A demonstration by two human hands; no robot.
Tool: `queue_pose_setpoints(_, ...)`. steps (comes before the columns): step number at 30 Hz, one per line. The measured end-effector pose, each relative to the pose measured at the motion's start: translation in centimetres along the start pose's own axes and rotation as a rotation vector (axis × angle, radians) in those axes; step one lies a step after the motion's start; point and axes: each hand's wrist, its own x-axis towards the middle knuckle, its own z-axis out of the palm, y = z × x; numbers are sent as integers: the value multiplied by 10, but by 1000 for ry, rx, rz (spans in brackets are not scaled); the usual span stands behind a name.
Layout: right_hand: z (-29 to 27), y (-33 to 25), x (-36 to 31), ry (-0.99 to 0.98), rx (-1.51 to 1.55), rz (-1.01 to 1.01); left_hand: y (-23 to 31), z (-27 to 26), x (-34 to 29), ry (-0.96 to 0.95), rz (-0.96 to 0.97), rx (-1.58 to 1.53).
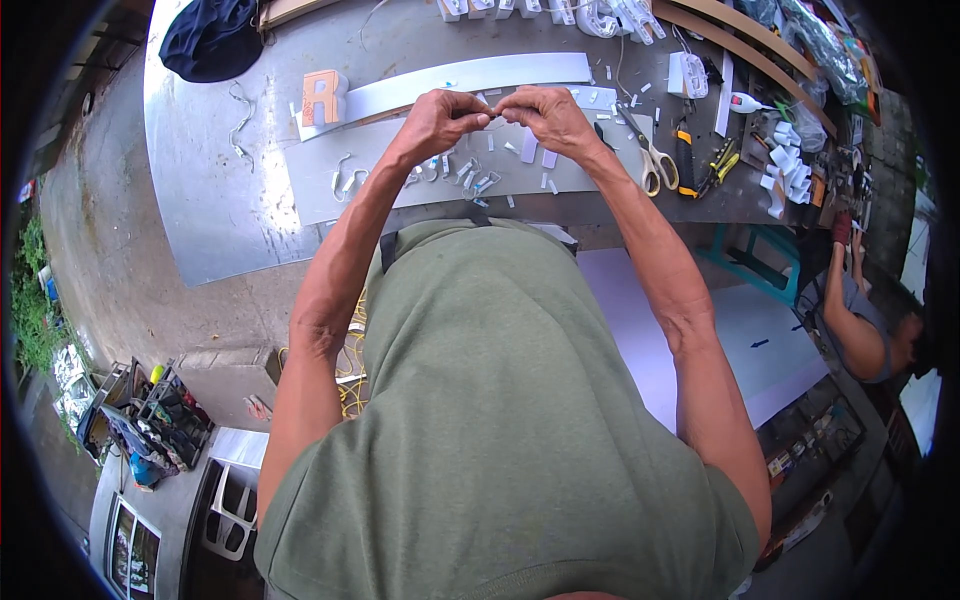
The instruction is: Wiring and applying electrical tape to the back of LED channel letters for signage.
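Both hands meet over the grey worktable (230, 210), fingertips pinched close together. My left hand (440, 125) is closed, thumb against fingers, and my right hand (548, 115) is closed in the same way. Whatever lies between the fingertips is too small to make out. Behind them a long white strip (470, 72) lies across the table. At its left end stands a letter-shaped block (322, 98) with an orange-brown face and white sides. Small white looped pieces (478, 180) and purple strips (529, 148) are scattered on the board just below my hands.
To the right lie scissors (655, 165), a black-and-orange cutter (686, 160), yellow-handled pliers (722, 165) and a pile of white pieces (790, 170). White letter shapes (620, 18) stand along the back. A dark cap (212, 40) rests at far left. Another person (860, 310) works at the right edge.
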Motion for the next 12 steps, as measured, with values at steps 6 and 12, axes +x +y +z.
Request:
queue_pose_setpoints(6, -4, 12, -12, 7, 20, 69, -10, 7, 0, 17, 93, -51)
queue_pose_setpoints(12, -26, -3, -41, 416, 61, 233, -21, 14, -1, 108, 75, 51)
